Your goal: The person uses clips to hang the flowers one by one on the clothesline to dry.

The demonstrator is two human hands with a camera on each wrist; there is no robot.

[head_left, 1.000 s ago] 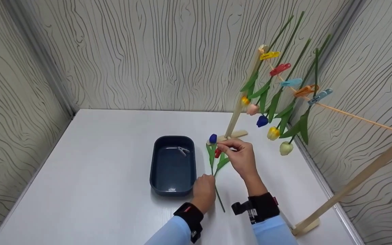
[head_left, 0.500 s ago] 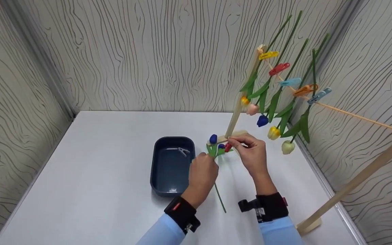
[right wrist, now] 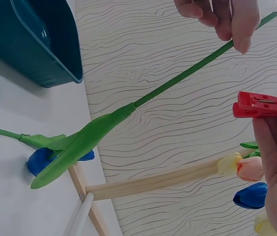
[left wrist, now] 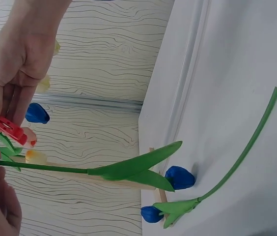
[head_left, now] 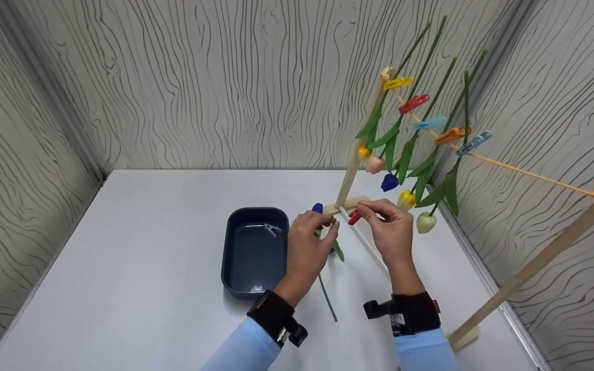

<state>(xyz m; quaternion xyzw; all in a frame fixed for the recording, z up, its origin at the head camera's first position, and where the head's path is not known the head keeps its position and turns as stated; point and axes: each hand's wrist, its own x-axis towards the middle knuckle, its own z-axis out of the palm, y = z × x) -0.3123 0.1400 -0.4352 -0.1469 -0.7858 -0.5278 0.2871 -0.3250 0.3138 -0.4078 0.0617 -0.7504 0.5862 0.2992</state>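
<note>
My left hand point(head_left: 307, 247) pinches the stem of a blue artificial tulip point(left wrist: 124, 167), near the stem's end, in the left wrist view. This tulip hangs blossom down over the table. A red clothespin point(right wrist: 256, 104) is between the thumb and fingers of my right hand point(head_left: 392, 232), a short way to the right of the stem and apart from it. Below, a second blue tulip point(left wrist: 180, 210) lies on the white table. Above and to the right, several tulips hang head down from an orange cord point(head_left: 529, 176), held by coloured clothespins such as a yellow one point(head_left: 398, 83).
A dark blue tub point(head_left: 256, 265) stands left of my hands, with a pale clothespin point(head_left: 271, 230) inside. Wooden posts carry the cord: a far post point(head_left: 349, 181) just beyond my hands and a near post point(head_left: 534, 270) at the right. Wood-grain walls point(head_left: 214, 87) enclose the table.
My left hand has moved up and lifted one blue tulip by its stem off the table. My right hand has moved slightly right with the red clothespin. The other blue tulip stays lying.
</note>
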